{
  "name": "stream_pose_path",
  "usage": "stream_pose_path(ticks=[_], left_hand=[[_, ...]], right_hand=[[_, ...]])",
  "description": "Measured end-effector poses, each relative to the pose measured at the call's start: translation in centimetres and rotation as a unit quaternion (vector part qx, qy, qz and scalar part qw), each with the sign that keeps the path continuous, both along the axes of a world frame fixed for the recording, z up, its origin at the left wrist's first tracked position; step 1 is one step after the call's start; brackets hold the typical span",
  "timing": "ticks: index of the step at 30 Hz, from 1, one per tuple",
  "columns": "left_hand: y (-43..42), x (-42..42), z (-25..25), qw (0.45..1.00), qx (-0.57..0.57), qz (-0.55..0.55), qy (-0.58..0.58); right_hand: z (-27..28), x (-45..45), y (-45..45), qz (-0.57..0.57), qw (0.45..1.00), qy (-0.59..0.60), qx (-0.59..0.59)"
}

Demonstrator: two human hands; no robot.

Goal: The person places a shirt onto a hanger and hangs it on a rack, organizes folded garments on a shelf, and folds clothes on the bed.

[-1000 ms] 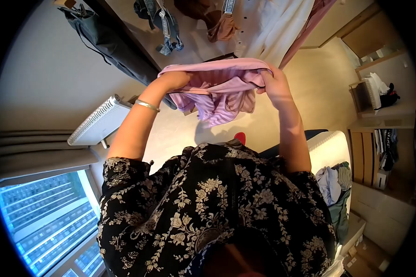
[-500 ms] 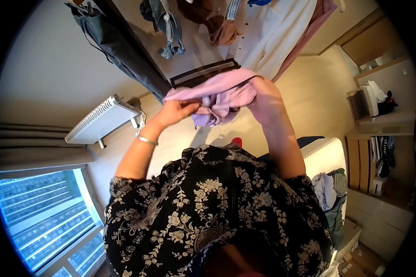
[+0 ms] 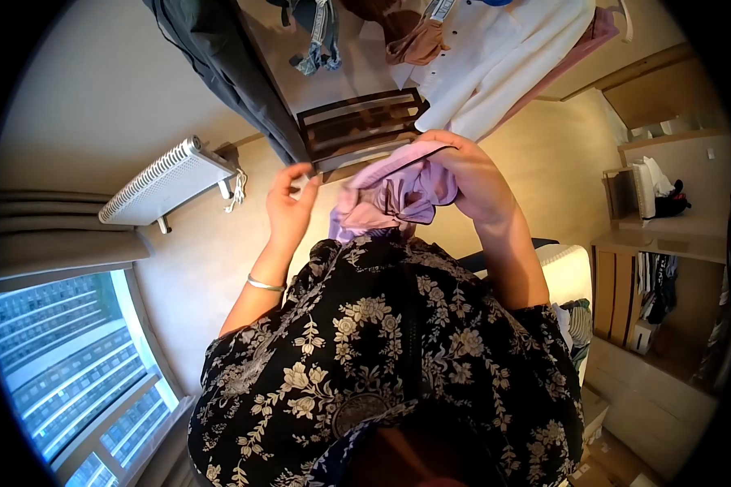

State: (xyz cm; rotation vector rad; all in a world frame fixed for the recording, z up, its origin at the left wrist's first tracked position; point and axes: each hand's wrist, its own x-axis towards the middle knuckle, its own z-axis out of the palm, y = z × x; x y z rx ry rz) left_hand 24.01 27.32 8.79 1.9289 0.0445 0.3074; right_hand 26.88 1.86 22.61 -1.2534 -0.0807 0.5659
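A bunched pink and lilac garment (image 3: 406, 191) with dark piping hangs in front of my chest. My right hand (image 3: 467, 170) grips its upper right edge, the fingers partly hidden by the cloth. To the left of the garment, my left hand (image 3: 292, 199) is raised and apart from it, with the fingers loosely bent, thumb separate and nothing in them. A light bangle (image 3: 265, 283) circles my left wrist. The garment's exact kind cannot be made out in its folds.
Dark trousers (image 3: 227, 77), a brown bra (image 3: 414, 45) and a white shirt (image 3: 495, 69) hang ahead, over a dark slatted rack (image 3: 361, 122). A white heater (image 3: 169, 180) stands left, above a window (image 3: 73, 357). Shelves (image 3: 617, 296) and a bed corner (image 3: 567, 272) are at right.
My left hand has let go of the pink garment and moved away to its left. The garment, still in my right hand, has bunched up and dropped closer to my chest.
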Motion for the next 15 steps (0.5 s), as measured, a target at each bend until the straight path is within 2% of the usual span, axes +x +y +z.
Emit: stream_pose_path(ticks=[1, 3, 4, 6, 7, 9, 10, 11, 12, 13, 15], left_hand=[[-1.5, 0.0, 0.0, 1.0, 0.0, 0.004, 0.001], [-4.3, 0.7, -0.1, 0.986, 0.035, -0.119, -0.107], [-4.7, 1.0, -0.3, 0.986, 0.035, -0.119, -0.108], [-5.1, 1.8, -0.7, 0.977, 0.024, -0.212, -0.019], [-4.6, 2.0, -1.3, 0.977, 0.024, -0.212, -0.019], [-3.4, 3.2, -1.9, 0.986, -0.002, -0.163, -0.019], [-3.5, 3.2, -2.0, 0.987, 0.021, -0.145, -0.072], [-1.9, 4.0, -2.3, 0.973, -0.17, -0.108, 0.113], [-1.3, 4.4, -1.8, 0.957, -0.25, -0.118, 0.088], [-1.0, 4.7, -0.3, 0.957, -0.25, -0.118, 0.088], [0.0, 5.3, 2.4, 0.829, -0.47, -0.196, 0.229]], right_hand=[[0.0, 0.0, 0.3, 0.009, 0.999, 0.021, 0.032], [-0.2, 0.5, 0.8, 0.029, 0.997, 0.04, 0.064], [-0.7, 0.7, 0.6, 0.045, 0.995, 0.032, 0.078], [-0.4, 1.3, 0.8, 0.05, 0.993, 0.03, 0.105], [-0.4, 1.4, 0.5, 0.05, 0.993, 0.03, 0.106], [0.0, 2.3, -0.4, -0.025, 0.996, 0.035, 0.075], [-0.5, 2.4, -0.4, -0.036, 0.997, 0.014, 0.062], [-0.3, 2.8, -0.7, -0.038, 0.997, 0.007, 0.063], [-0.2, 3.0, -1.2, -0.071, 0.997, 0.019, 0.025], [-0.1, 3.2, -2.0, -0.104, 0.994, 0.032, -0.014], [-1.7, 4.3, -4.1, -0.057, 0.998, 0.001, -0.025]])
